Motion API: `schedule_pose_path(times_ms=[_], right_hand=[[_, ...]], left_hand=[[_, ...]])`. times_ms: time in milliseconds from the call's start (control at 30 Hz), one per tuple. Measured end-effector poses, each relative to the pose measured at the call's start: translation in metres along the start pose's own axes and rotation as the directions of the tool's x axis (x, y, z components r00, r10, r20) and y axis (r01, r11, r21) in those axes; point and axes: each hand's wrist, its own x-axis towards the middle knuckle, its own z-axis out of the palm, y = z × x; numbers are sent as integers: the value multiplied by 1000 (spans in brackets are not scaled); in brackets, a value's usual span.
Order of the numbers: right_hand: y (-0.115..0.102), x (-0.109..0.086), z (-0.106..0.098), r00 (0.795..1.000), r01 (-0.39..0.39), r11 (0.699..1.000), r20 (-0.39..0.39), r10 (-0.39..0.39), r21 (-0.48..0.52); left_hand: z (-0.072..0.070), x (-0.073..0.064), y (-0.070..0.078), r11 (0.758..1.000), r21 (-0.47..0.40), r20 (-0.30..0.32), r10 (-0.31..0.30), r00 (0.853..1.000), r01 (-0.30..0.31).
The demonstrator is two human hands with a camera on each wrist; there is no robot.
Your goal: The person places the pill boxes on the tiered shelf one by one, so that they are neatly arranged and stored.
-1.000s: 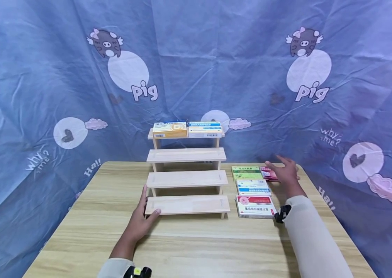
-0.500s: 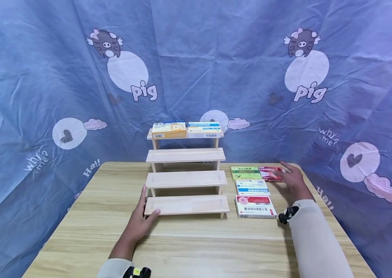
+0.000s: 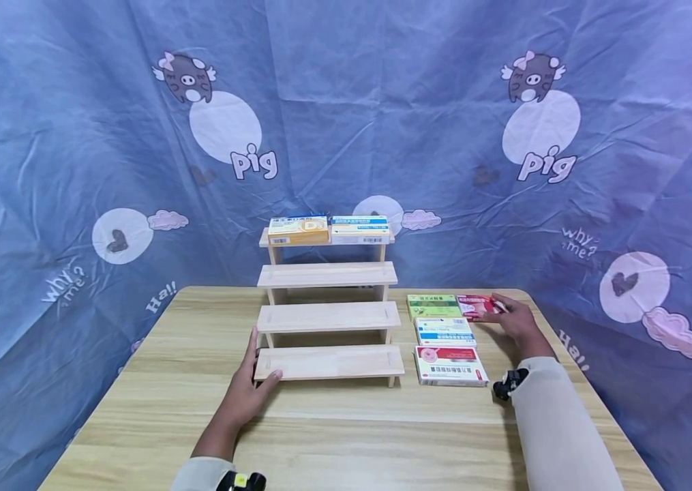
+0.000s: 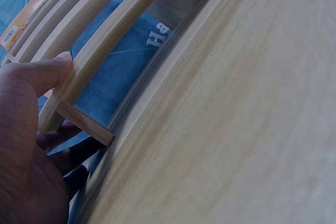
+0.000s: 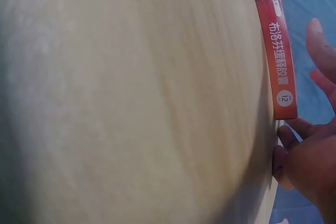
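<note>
Red, the ibuprofen carton [image 3: 473, 307] lies right of the four-tier wooden stand [image 3: 330, 361]; my loosely spread right hand [image 3: 519, 323] touches that carton's end. My left hand [image 3: 246, 390] grips the stand's bottom tier. I judge two cartons [image 3: 298, 232] shelved, four cartons [image 3: 446, 332] left.

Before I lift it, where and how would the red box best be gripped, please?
Probably grip the red box by its long edges near the right end, coming from the right: it lies flat, its left end beside the green box, its right end facing no other box.
</note>
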Motion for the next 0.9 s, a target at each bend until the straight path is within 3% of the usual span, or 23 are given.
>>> schedule_pose_path(times_ms=[300,700,900], right_hand=[[6,1,0,1000,-11,999,14,12,-53],[12,3,1,996,86,988,47,-80,-126],[13,4,1,996,75,987,63,-66,-141]], left_hand=[[0,2,0,1000,3,-3,-9,1000,9],[0,0,0,1000,-3,-2,-17,1000,17],[0,0,0,1000,5,-7,2,1000,-2]])
